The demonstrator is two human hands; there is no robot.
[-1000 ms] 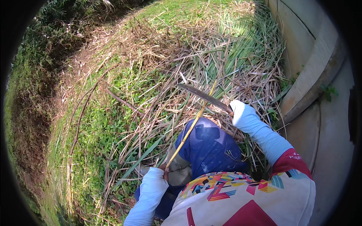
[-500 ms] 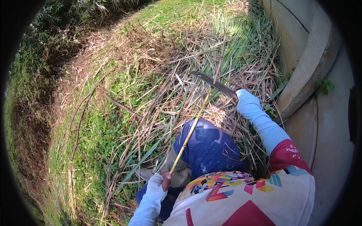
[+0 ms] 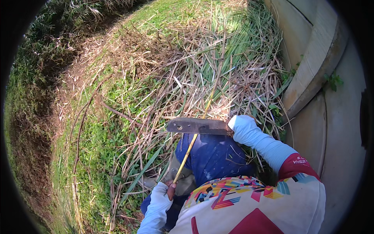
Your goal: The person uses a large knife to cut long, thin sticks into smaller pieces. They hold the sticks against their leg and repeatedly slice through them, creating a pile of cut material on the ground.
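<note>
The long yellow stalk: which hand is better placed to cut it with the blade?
Probably the right hand: it grips the dark flat blade, which already lies across the yellow stalk. The left hand only holds the stalk's lower end.

The ground [image 3: 113,136] is a grassy slope — green and low on the left, with bare brown patches. A big heap of long dry stalks and green blades [image 3: 218,78] lies flat on it, all tangled. A thin brown branch [image 3: 117,113] lies across the grass. On the right the ground meets a pale concrete wall [image 3: 311,66].
</note>
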